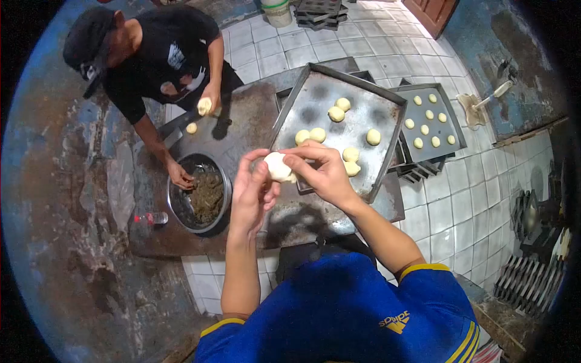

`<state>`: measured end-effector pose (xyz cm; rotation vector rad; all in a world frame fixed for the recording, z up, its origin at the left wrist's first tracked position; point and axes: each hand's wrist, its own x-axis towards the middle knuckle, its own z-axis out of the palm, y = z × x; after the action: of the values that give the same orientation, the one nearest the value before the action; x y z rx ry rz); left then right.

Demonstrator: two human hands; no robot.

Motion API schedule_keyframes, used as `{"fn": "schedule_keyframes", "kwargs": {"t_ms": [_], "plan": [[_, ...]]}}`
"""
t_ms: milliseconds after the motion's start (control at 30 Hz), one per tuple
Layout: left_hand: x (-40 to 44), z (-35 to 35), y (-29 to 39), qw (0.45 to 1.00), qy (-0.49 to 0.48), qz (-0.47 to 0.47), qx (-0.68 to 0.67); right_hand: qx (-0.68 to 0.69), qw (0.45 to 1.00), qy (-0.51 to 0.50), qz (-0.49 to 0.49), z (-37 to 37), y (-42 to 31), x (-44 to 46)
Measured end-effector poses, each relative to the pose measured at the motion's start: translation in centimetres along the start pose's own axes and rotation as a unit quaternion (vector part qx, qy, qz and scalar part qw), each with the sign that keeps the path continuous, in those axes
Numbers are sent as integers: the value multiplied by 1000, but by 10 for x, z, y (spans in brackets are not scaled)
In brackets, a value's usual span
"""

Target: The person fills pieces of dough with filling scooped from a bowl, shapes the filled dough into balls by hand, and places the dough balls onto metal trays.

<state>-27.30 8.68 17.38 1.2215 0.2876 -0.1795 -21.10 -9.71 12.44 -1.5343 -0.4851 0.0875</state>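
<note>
A pale piece of dough is held between both hands above the near edge of a metal tray. My left hand pinches it from the left with thumb and fingers. On its other side, the thumb and fingers of my right hand press its edge. Several dough balls lie on the metal tray, some of them touching in pairs. To the left stands a metal bowl with a dark greenish-brown filling.
Across the table, a co-worker holds dough in one hand and reaches into the bowl with the other. A single dough ball lies near them. A small bottle lies left of the bowl. Another tray of dough balls rests on stacked trays at right.
</note>
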Motion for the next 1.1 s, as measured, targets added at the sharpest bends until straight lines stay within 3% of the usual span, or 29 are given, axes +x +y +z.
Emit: {"fn": "schedule_keyframes", "kwargs": {"t_ms": [33,67,100,133,167,233,267,300,367,433,500,567,633,700,800,867,900,933,967,1000,1033,1067,1100], "plan": [[1,4,6,997,5,53,50,-1,1000,3,-4,1,1,-2],[6,16,6,990,50,97,90,200,971,14,126,7,1,-5],[11,18,9,990,49,100,90,390,886,22,250,11,-2,-10],[14,17,11,976,50,132,168,490,834,-5,254,15,6,-17],[18,18,13,954,50,164,244,489,835,-6,253,21,10,-25],[23,38,23,934,31,210,288,590,780,12,209,38,6,-30],[26,49,21,957,-18,214,193,552,815,44,167,45,0,-32],[27,60,17,969,-68,216,95,549,817,44,168,51,0,-27],[27,76,8,976,-79,198,47,386,888,249,17,56,4,-18],[29,85,-1,972,-79,223,0,411,878,244,-11,45,6,-18],[28,87,-3,967,-87,237,-23,301,932,196,-56,35,9,-20],[16,89,12,958,-61,278,-42,306,938,160,-46,16,-19,-22],[12,79,20,940,-76,331,-34,321,945,-59,16,-6,-38,-29],[5,80,12,929,-80,359,37,252,968,4,-15,6,-39,-35],[3,83,-10,942,-62,329,16,341,933,107,-41,25,-20,-45],[7,57,-16,947,-28,316,53,229,972,35,-25,19,-13,-40],[10,46,-15,953,-20,299,49,85,987,-137,-18,-13,-15,-34],[12,34,-15,958,-11,282,45,58,979,-195,11,-29,-24,-32],[19,26,-24,944,48,296,140,31,966,-253,39,-39,-29,-31],[25,18,-33,918,110,301,233,31,965,-258,43,-46,-27,-33],[34,10,-49,927,91,255,259,7,983,-168,69,-51,-25,-35],[43,3,-70,904,61,275,323,-16,992,-77,97,-52,-22,-36],[53,1,-90,875,29,295,384,-17,991,-81,103,-52,-18,-35]]}}
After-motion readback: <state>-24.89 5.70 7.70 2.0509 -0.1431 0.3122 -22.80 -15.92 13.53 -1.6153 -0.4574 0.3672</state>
